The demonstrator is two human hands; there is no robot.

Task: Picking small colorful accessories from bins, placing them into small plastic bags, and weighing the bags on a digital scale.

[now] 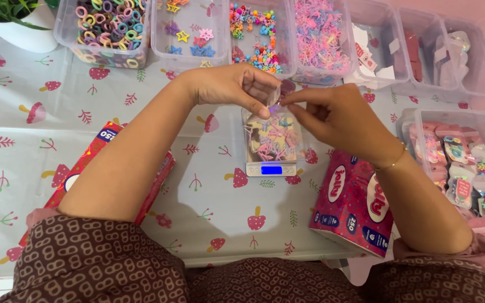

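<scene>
A small clear plastic bag [273,137] filled with pastel hair clips stands on a small digital scale [271,168] with a lit blue display. My left hand [237,87] pinches the bag's top edge from the left. My right hand [332,115] pinches the same top edge from the right. Both hands meet just above the bag, at the middle of the table.
Clear bins line the far edge: hair ties [108,28], star clips [189,31], colourful beads [256,36], pink clips [321,33], packaged items [416,50]. A red tissue pack [355,202] lies at right, another red pack [85,163] under my left arm. A bin of packed accessories [461,160] sits far right.
</scene>
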